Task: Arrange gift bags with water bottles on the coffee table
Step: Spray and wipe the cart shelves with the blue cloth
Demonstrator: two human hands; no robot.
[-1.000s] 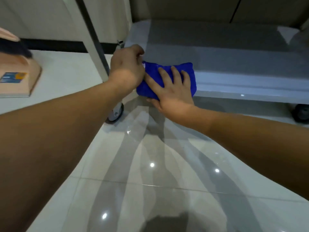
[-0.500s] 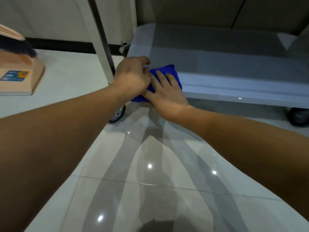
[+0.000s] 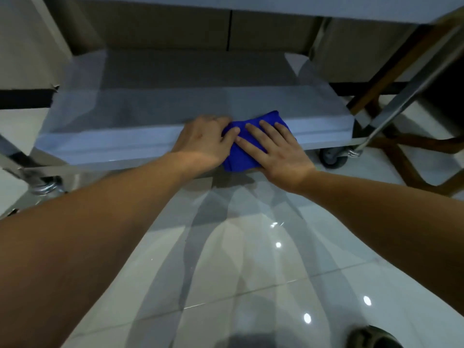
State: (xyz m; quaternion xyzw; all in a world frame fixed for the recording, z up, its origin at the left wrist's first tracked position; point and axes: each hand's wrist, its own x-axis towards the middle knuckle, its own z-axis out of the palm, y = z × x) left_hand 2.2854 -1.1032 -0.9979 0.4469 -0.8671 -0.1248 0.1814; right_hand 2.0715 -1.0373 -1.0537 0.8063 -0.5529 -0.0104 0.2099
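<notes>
A blue cloth (image 3: 241, 156) lies over the front edge of the grey lower shelf (image 3: 175, 104) of a wheeled metal cart. My right hand (image 3: 276, 151) presses flat on the cloth with straight fingers. My left hand (image 3: 203, 141) sits against the cloth's left end, its thumb touching the fabric and its fingers curled over the shelf edge. No gift bags or water bottles are in view.
The cart stands on glossy white floor tiles (image 3: 251, 272). Its caster wheels (image 3: 334, 156) show at the right and at the left (image 3: 45, 187). Metal cart legs (image 3: 391, 116) rise on the right, beside brown wooden furniture legs (image 3: 406, 172). An upper shelf edge (image 3: 251, 6) runs overhead.
Both hands and the blue cloth have moved to the right along the shelf's front edge. The view has turned, so the cart's right end now shows.
</notes>
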